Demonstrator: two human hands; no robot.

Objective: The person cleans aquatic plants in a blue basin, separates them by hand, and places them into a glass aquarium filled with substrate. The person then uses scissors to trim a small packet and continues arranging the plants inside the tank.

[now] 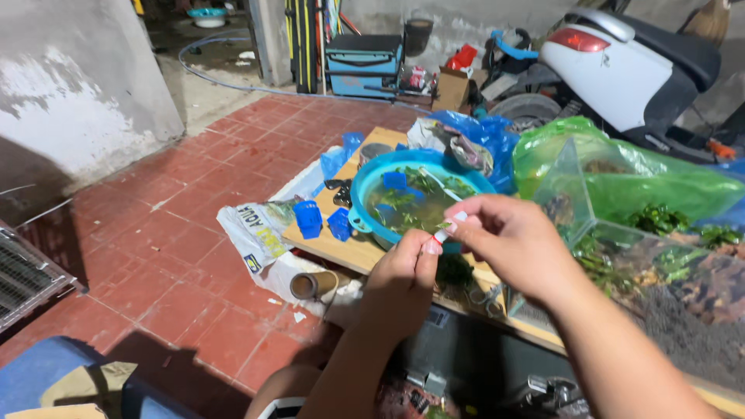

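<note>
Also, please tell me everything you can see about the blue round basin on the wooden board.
The basin is a round bowl, turquoise blue, plastic by its look, with a small handle on its left rim. It sits upright on a wooden board, just beyond the two hands. It holds greenish water with green plants and a small blue basket floating in it. Blue plastic bags lie behind it, and two more small blue baskets stand on the board at its left.

Both bare forearms rise from the lower edge and meet mid-view, the left hand (403, 275) loosely fisted with thumb up, the right hand (508, 237) pinching just above it.
</note>
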